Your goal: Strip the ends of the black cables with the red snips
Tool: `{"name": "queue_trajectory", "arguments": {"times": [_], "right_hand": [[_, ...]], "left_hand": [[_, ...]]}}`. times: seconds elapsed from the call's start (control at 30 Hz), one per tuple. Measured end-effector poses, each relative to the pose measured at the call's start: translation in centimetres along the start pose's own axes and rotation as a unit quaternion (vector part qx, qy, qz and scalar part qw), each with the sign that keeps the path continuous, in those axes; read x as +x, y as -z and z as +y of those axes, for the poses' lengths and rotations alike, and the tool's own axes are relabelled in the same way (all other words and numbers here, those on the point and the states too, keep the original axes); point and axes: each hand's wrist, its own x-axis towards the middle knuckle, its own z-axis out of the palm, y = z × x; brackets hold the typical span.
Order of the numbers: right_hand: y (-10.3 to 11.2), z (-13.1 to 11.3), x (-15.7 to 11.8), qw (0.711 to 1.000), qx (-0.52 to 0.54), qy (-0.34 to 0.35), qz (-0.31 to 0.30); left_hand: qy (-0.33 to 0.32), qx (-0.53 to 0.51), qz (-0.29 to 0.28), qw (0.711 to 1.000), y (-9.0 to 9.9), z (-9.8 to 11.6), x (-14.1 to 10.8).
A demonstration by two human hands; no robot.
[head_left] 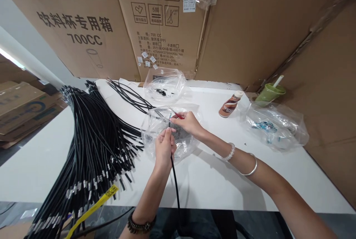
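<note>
My left hand is closed around a black cable just below its upper end. From that end stick up thin coloured wires, at least one of them blue-green. A slim red tool with a pointed metal tip, perhaps tweezers, is pinched in my right hand; its fingertips are beside the bared wires. Under both hands lies a clear plastic bag with small grey bits inside. The cable's lower part hangs over the table's front edge.
A large bundle of black cables covers the left of the white table. Behind the hands sits a clear bag with small black parts. To the right stand a bottle, a green cup and a bag of blue pieces. Cardboard boxes wall the back.
</note>
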Motion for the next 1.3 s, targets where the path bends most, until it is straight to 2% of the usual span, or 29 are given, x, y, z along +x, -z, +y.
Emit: {"name": "queue_trajectory", "arguments": {"times": [0.17,0.3,0.53,0.77,0.9,1.13,1.23,1.3], "right_hand": [[0.4,-0.4,-0.4,0.999,0.029,0.006,-0.019],[0.9,-0.9,-0.6,0.996,0.052,0.049,-0.053],[0.8,-2.0,-0.7,0.983,0.051,0.139,-0.112],[0.5,-1.7,0.5,0.971,0.057,0.156,-0.170],[1.3,-2.3,0.8,0.961,0.057,0.151,-0.224],[3.2,-5.5,0.7,0.926,0.016,0.136,-0.352],[3.7,-6.3,0.7,0.923,-0.003,0.131,-0.361],[4.0,-6.4,0.6,0.931,-0.010,0.131,-0.341]], "left_hand": [[0.021,-0.032,-0.017,0.999,-0.1,0.0,-0.2],[0.063,-0.085,-0.060,0.993,0.1,0.8,-0.8],[0.159,-0.199,-0.152,0.955,2.6,2.5,-0.9],[0.201,-0.258,-0.191,0.926,4.2,2.0,0.3],[0.222,-0.253,-0.211,0.918,4.3,1.8,0.3],[0.248,-0.180,-0.260,0.916,4.1,2.0,-0.7],[0.251,-0.127,-0.271,0.921,3.9,2.2,-1.0],[0.234,-0.090,-0.267,0.931,3.7,2.3,-1.1]]}}
